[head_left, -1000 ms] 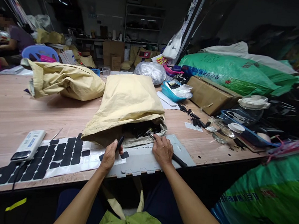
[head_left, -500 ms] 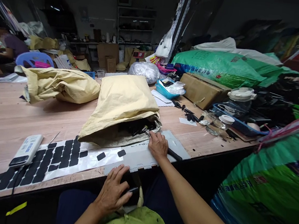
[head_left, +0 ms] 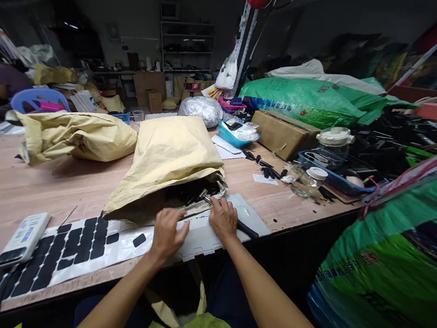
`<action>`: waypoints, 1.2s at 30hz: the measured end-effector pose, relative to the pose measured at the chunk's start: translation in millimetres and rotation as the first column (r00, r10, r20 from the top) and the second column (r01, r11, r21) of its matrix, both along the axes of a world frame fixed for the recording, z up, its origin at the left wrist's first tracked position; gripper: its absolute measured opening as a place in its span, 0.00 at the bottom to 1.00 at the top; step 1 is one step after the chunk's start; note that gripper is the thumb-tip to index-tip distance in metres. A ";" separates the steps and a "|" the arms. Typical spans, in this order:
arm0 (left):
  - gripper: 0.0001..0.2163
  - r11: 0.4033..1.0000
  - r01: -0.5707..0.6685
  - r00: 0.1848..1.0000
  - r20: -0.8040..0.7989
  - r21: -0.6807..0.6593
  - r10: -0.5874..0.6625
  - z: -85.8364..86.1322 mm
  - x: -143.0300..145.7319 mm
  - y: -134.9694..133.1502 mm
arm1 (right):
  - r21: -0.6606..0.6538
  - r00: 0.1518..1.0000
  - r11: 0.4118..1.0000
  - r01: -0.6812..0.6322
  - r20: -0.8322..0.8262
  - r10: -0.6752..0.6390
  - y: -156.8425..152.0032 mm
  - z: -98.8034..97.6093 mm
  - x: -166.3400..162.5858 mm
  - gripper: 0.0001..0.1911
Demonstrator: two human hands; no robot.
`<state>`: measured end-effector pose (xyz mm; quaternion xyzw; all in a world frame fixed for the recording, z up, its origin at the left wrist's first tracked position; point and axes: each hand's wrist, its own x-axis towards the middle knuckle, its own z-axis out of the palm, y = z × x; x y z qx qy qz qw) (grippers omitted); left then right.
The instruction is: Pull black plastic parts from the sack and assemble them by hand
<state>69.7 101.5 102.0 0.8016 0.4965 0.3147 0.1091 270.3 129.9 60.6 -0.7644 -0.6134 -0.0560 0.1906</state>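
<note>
My right hand is closed over a black-handled metal rod at the table's front edge. The rod's shiny end points to the mouth of a tan woven bag, where dark pieces show inside. My left hand is at the bag's lower lip, thumb apart from the fingers, with nothing visible in it. Beneath both hands lies a grey-white board. Left of my left hand, a white sheet with black rounded stickers runs along the edge.
A white power bank with a cable lies on the sheet. Another tan bag is at left. Rightward are a cardboard box, loose black parts, jars and a big green sack beside the table.
My left hand has risen from my lap, where a dark stick-like piece was by its fingers, to the bag's mouth. My right hand stays on the rod. The view has shifted slightly.
</note>
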 end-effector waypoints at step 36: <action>0.08 0.955 -0.014 1.000 -0.012 -0.298 0.011 -24.1 -25.1 -5.5 | 0.334 0.850 0.916 -0.223 -0.393 0.351 -56.0 17.8 -16.3 0.20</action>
